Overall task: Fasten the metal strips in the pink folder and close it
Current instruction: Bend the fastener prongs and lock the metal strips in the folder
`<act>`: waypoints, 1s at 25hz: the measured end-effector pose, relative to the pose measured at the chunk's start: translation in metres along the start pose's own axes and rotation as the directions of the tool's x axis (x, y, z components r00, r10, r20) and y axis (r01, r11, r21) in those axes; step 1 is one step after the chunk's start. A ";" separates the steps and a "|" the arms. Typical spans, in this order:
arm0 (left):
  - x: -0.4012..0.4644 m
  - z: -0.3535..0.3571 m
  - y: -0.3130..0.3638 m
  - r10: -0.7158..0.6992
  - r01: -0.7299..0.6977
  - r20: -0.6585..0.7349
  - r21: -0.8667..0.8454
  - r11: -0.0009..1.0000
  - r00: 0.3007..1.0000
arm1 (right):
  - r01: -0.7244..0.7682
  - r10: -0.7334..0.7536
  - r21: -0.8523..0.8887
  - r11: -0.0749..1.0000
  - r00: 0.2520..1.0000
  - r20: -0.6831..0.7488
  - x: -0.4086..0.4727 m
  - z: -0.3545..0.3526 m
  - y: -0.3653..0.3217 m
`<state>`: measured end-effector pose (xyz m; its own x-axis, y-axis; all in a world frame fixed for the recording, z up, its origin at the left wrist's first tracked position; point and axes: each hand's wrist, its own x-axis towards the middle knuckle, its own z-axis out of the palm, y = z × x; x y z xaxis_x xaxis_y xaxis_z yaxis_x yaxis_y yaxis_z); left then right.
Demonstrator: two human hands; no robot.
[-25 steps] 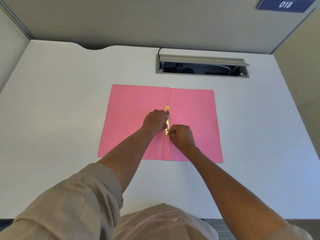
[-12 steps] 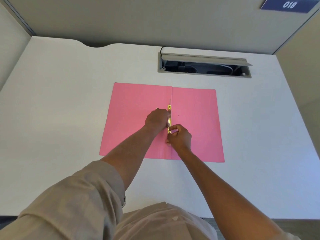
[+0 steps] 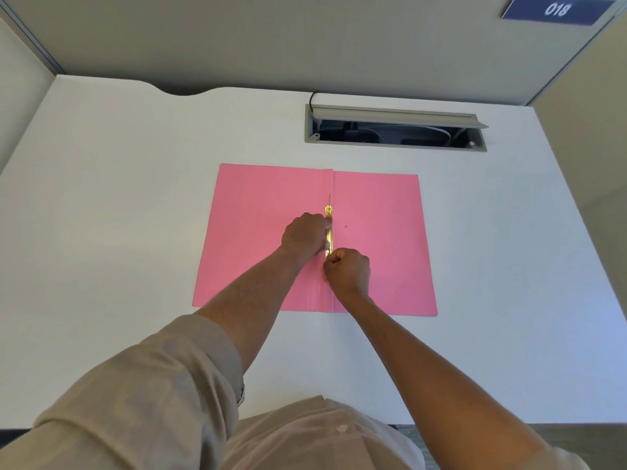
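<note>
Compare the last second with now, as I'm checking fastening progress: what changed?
The right hand slid a little up the spine toward the left hand, then eased back; it is fisted at the near end of the metal strip. The left hand kept pressing the strip. The pink folder stayed open and flat.

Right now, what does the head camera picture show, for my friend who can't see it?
Two hands, left hand and right hand, work on a gold metal strip at the fold of an open pink folder lying flat on a white desk.
</note>
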<state>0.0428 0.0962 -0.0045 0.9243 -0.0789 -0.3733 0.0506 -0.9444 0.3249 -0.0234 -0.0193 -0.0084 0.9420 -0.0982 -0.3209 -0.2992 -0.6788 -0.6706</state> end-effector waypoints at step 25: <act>-0.005 0.000 0.001 0.017 -0.016 -0.015 0.050 0.999 1.000 | 0.257 -0.252 -0.432 0.865 0.965 0.069 0.038 -0.047 0.043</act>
<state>0.0384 0.0954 -0.0029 0.9306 -0.0897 -0.3549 0.0170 -0.9578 0.2868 0.0069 -0.0864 -0.0187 0.9743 0.1263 -0.1865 0.0487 -0.9265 -0.3731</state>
